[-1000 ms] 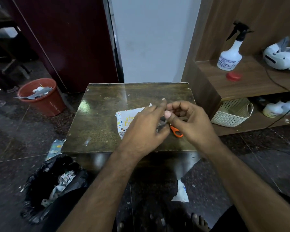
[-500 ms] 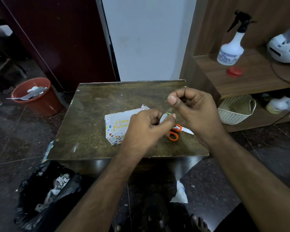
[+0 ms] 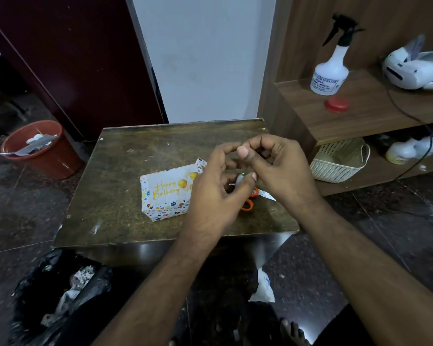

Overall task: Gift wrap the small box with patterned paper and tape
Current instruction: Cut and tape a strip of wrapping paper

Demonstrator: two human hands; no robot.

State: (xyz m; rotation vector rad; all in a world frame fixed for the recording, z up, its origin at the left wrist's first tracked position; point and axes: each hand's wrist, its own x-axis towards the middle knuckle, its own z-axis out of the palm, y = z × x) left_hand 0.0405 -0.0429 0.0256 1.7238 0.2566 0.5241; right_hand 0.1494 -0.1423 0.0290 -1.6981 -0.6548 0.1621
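- Two forearms come in from the bottom and meet over the right half of the table (image 3: 125, 171).
- Box (image 3: 165, 196) sits mid-table, already in birthday paper, with a loose flap sticking up at its far right corner. Bare tabletop to its left and behind it; front edge is near.
- Left hand (image 3: 218, 191) hovers just right of the box, thumb and fingers curled round a small tape roll (image 3: 240, 179).
- Right hand (image 3: 283, 168) is touching the left, fingers curled, thumb and forefinger pinched together above the roll. Can't tell if tape is in that pinch.
- Scissors (image 3: 248, 204), orange handles, lie under both hands.
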